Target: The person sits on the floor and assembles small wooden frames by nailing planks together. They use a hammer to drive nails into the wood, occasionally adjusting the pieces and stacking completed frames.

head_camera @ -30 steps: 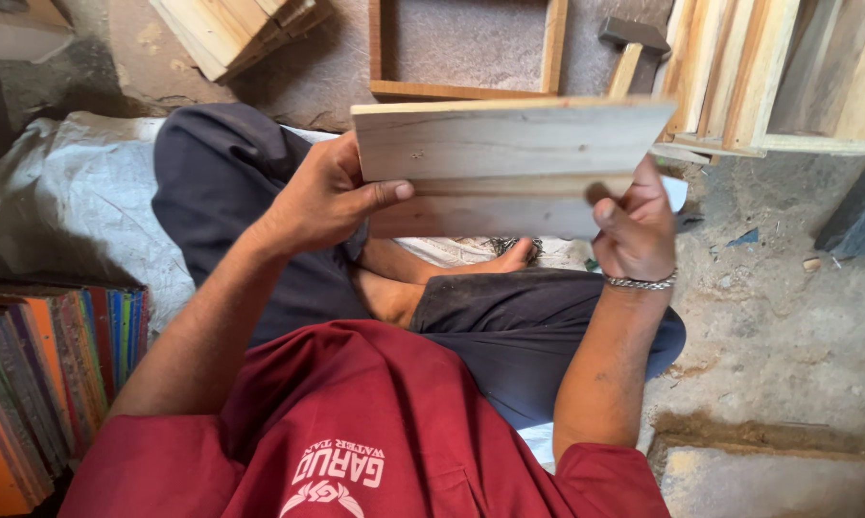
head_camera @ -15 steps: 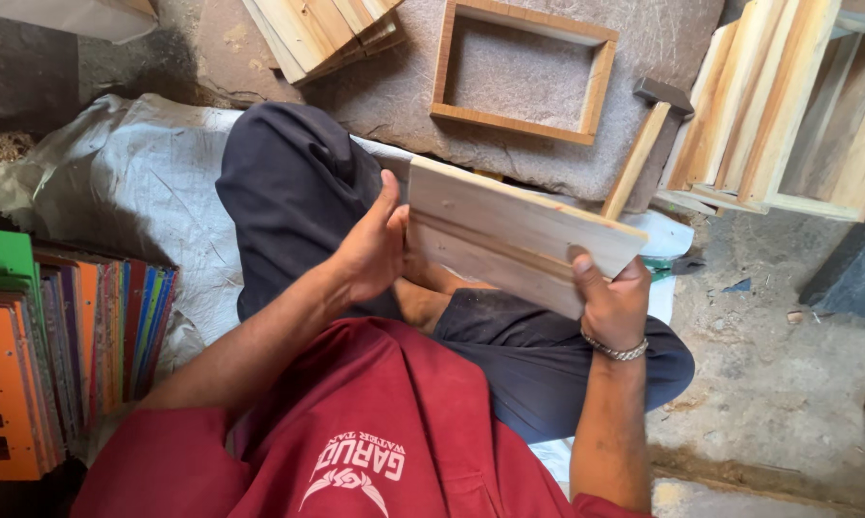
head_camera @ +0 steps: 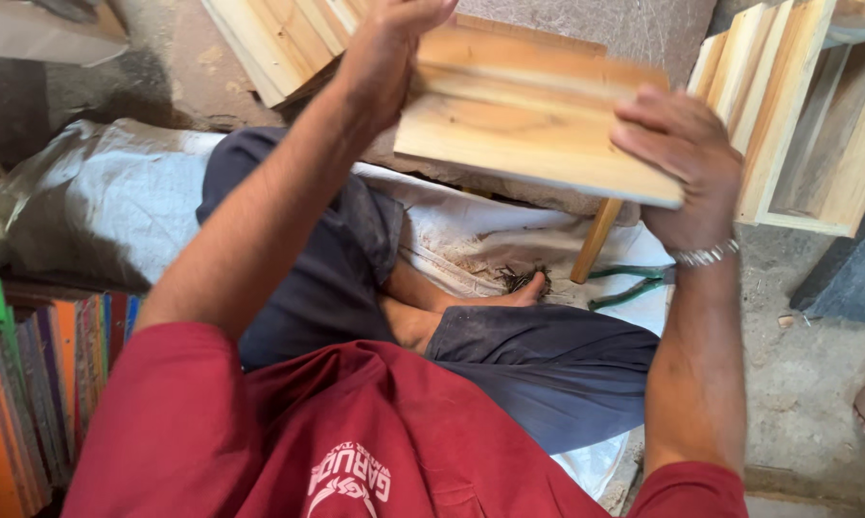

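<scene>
While the person sits cross-legged on a white sheet (head_camera: 471, 240) on the floor, a pale wooden board (head_camera: 528, 120) is held raised over the lap, slanting down to the right. At its far left end the left hand (head_camera: 389, 48) clamps the edge. At its right end the right hand (head_camera: 682, 158) grips with fingers curled over. Near the right knee lie green-handled pliers (head_camera: 629, 285).

— What does the person wear?
— A dark red shirt (head_camera: 356, 432) with a pale emblem, sleeves ending well above each hand, and dark blue trousers (head_camera: 548, 360).
— Anything near the right hand (head_camera: 687, 163)?
— A silvery bracelet (head_camera: 704, 255) just below it, possibly a watch; feet bare.
</scene>
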